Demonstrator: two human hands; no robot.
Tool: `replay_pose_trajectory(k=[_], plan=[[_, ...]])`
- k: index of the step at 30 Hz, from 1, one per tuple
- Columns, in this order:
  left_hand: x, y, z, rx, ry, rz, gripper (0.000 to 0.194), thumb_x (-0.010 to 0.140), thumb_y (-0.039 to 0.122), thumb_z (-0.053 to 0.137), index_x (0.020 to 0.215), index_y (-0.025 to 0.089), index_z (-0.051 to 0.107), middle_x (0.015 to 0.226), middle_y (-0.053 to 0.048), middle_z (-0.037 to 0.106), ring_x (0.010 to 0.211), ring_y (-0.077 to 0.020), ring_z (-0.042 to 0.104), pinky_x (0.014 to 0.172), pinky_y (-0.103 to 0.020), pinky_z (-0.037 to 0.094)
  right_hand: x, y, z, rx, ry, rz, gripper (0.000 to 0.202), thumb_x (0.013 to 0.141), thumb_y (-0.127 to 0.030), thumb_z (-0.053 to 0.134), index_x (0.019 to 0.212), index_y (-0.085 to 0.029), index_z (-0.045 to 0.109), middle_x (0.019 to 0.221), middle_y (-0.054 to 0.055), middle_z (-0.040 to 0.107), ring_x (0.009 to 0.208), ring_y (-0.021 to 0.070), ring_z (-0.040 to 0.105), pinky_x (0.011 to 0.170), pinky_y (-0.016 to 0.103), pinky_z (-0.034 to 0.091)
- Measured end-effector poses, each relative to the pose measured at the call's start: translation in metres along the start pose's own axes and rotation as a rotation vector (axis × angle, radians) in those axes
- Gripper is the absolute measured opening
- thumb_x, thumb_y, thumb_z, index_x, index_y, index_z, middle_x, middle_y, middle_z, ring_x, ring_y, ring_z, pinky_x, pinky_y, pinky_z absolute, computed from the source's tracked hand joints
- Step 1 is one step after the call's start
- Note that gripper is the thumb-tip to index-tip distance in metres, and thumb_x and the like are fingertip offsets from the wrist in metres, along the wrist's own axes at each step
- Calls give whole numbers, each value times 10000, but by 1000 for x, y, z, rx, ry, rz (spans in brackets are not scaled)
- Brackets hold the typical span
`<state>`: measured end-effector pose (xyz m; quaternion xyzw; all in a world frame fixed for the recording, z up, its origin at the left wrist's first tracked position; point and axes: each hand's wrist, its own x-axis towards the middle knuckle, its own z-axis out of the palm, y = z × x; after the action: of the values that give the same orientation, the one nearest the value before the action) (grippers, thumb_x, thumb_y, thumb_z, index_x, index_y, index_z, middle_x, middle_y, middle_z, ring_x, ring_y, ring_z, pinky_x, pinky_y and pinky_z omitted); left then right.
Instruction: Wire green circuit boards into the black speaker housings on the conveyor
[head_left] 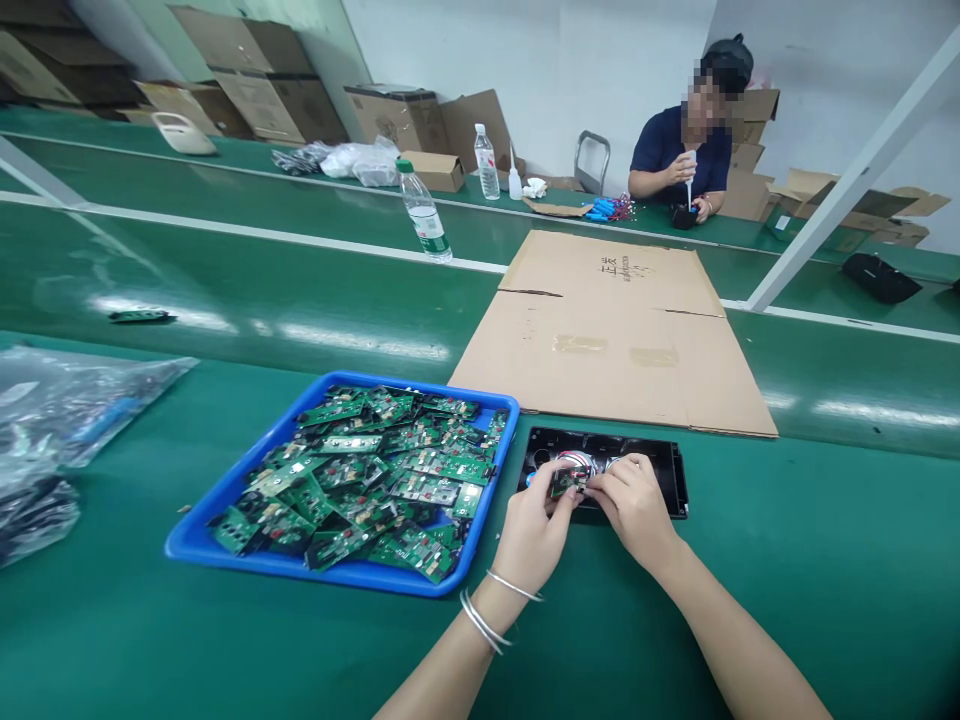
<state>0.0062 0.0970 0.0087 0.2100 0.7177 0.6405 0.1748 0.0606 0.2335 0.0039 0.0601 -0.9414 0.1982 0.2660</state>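
Note:
Over a black plastic housing [660, 470] on the green bench, both my hands meet at a small green circuit board [564, 482]. My left hand [534, 525], with silver bangles at its wrist, grips the board between thumb and fingers. The fingertips of my right hand [636, 505] are pinched at the board's right end; what they hold there, perhaps a wire end, is too small to make out. Red and white wires [577, 460] show inside the housing behind my fingers. Left of the housing stands a blue tray [322, 578] heaped with green circuit boards [352, 480].
A flat cardboard sheet [615, 330] lies beyond the housing. Clear plastic bags [67, 410] are at the far left. A water bottle [426, 215] stands behind the tray. Across the bench a person [675, 150] holds a white squeeze bottle [689, 175] over a black part.

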Motion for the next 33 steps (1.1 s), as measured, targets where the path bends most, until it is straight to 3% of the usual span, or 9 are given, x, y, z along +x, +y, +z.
replay_pose_trajectory(k=[4,8,14,20,24,26,29,31,33], plan=[[-1,1,-4,140,-58,101,171,820,210,439,965,208,529,905,-40,644,801,-178,638,724,-298,538,-1,3,-1,100,-39,77,295,922,-374,361,950,-144,543,714,37,596,674,163,492,698,330,366],[-1,1,-6,215,-88,163,150,835,201,433,953,213,525,885,-29,641,791,-167,628,713,-273,513,-1,4,-2,77,-74,37,317,917,-369,354,919,-135,567,718,42,582,662,158,487,693,331,361],[0,2,-7,149,-113,139,141,825,194,439,940,209,521,878,-24,641,766,-159,635,720,-271,513,-4,5,5,87,-20,61,288,912,-351,383,915,-131,568,718,36,586,663,152,489,684,330,373],[2,1,-1,61,-64,25,175,799,223,469,967,201,513,918,-44,640,800,-175,644,722,-297,543,0,7,-4,2,-119,65,190,854,-302,527,966,-160,588,845,72,592,794,190,523,702,351,435],[0,8,-9,116,-62,-27,277,770,254,506,1038,183,499,887,-69,668,764,-206,662,675,-316,561,1,12,-16,-222,-267,57,877,520,-416,805,1268,-177,415,1341,169,307,1220,370,265,948,605,260],[-9,26,-20,465,-56,92,302,745,265,550,1033,175,539,837,-91,681,734,-250,662,629,-347,561,0,15,-18,-285,-350,75,986,485,-412,815,1320,-181,344,1365,177,262,1242,379,226,968,639,190],[-35,68,-39,965,-52,431,287,721,297,599,986,188,605,911,-129,675,810,-313,643,650,-397,553,-2,17,-17,-319,-385,99,858,550,-376,777,1294,-213,384,1296,153,364,1192,344,314,984,609,200],[-52,95,-46,973,-150,689,352,731,297,590,1070,203,583,1039,-123,646,951,-306,605,782,-379,532,-2,16,-16,-327,-382,106,811,554,-377,769,1267,-216,419,1271,150,384,1171,340,330,980,601,207],[-65,114,-47,857,-274,790,350,763,256,551,1113,260,565,1064,-67,644,966,-252,607,802,-307,533,-2,16,-16,-321,-377,113,792,544,-374,772,1244,-208,441,1267,150,384,1166,339,329,980,593,208]])
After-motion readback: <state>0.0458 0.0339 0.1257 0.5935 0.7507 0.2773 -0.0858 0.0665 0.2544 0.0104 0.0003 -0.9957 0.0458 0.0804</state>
